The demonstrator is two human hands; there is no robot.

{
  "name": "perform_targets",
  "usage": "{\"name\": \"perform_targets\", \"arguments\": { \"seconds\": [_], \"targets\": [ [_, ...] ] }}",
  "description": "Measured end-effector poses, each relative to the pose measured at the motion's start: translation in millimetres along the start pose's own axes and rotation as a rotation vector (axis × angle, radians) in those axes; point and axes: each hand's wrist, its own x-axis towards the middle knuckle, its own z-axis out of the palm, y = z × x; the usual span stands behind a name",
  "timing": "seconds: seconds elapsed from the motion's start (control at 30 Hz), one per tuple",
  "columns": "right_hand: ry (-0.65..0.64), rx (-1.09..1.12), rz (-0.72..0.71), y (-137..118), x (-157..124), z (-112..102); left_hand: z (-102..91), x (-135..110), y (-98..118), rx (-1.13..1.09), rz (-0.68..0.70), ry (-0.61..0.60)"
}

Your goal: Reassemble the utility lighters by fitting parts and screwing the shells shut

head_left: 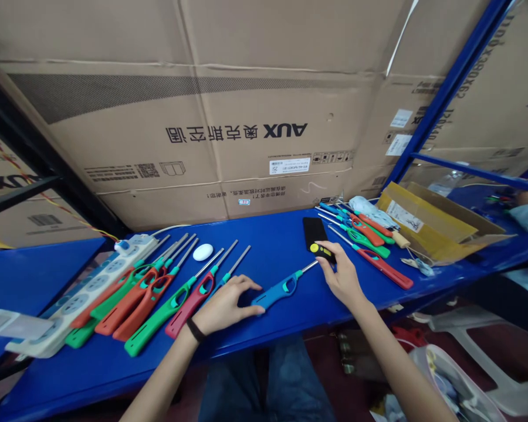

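A blue long-nosed gas lighter (275, 293) lies on the blue shelf top, its metal tip pointing at my right hand. My left hand (229, 305) has thumb and forefinger curved around its handle end; the thumb touches the handle. My right hand (341, 272) pinches a small black device with a yellow round end (321, 251), just above the lighter's tip. Partly behind my left hand lies a second blue lighter (235, 266). Left of it are a red lighter (193, 302), a green lighter (161, 319) and several orange and green lighters (129, 302).
A white power strip (88, 293) runs along the left side, near a white oval object (203, 252). A black phone-like slab (313, 231) lies beyond my right hand. More lighters (382, 264) and an open yellow-brown box (426, 223) sit at right. Cardboard (229, 99) walls the back.
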Motion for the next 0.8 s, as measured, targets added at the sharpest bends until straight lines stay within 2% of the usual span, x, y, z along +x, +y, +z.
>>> {"name": "perform_targets", "arguments": {
  "seconds": [0.1,0.2,0.3,0.43,0.53,0.7,0.8],
  "targets": [
    [0.042,0.024,0.059,-3.6,-1.7,8.8,9.0,-6.1,8.1,0.154,-0.011,0.010],
    [-0.047,-0.011,0.071,-4.7,-5.4,22.5,13.1,-0.7,9.2,0.261,-0.029,0.070],
    [-0.148,-0.110,-0.018,-1.5,-12.9,35.5,7.7,6.3,0.9,0.373,-0.053,0.169],
    [-0.128,-0.169,-0.073,6.3,-23.5,43.9,-5.8,2.5,-17.7,0.523,-0.112,0.345],
    [-0.130,-0.191,-0.087,9.6,-27.6,45.4,-12.5,-12.4,-31.6,0.606,-0.245,0.417],
    [-0.353,-0.270,-0.061,7.2,-27.0,48.3,-11.5,-50.1,-41.5,0.614,-0.348,0.424],
    [-0.429,-0.252,-0.035,4.0,-25.7,48.8,-7.4,-70.6,-40.6,0.655,-0.412,0.419]
  ]
}}
